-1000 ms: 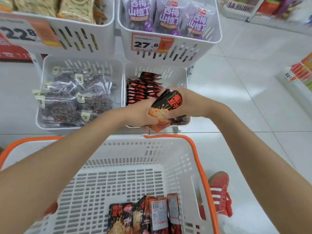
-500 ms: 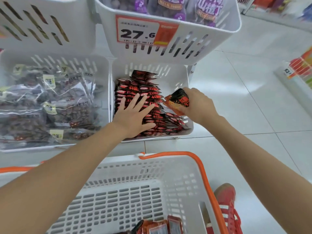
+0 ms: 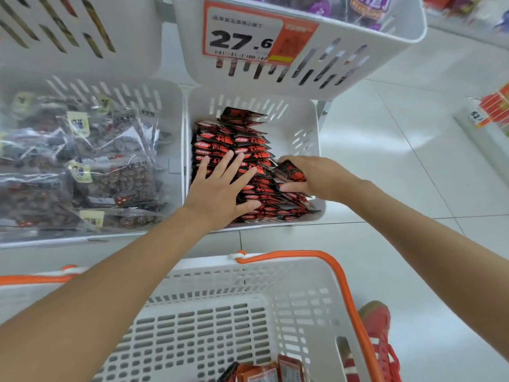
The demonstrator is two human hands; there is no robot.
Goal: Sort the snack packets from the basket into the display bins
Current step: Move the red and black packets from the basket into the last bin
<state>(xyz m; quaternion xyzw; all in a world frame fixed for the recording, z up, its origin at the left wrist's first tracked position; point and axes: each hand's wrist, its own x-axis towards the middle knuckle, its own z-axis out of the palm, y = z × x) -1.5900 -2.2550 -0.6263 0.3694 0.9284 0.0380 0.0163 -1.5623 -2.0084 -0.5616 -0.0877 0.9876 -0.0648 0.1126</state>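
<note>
A white display bin (image 3: 305,125) on the lower shelf holds a stack of black-and-red snack packets (image 3: 234,142). My left hand (image 3: 220,188) lies flat on the stack with fingers spread. My right hand (image 3: 316,177) grips a black-and-red packet (image 3: 290,172) at the stack's right side, inside the bin. Below, the white basket (image 3: 275,293) with an orange handle holds several more red packets (image 3: 264,370) at the frame's bottom edge.
Clear bags of dark dried fruit (image 3: 82,166) fill the bin to the left. An upper bin with a 27.6 price tag (image 3: 245,37) overhangs the back. A red shoe (image 3: 377,340) stands on the white tiled floor right of the basket.
My left hand let go of the packet and moved flat onto the stack. My right hand carried the packet down into the bin, against the stack's right side. The view moved closer to the bins.
</note>
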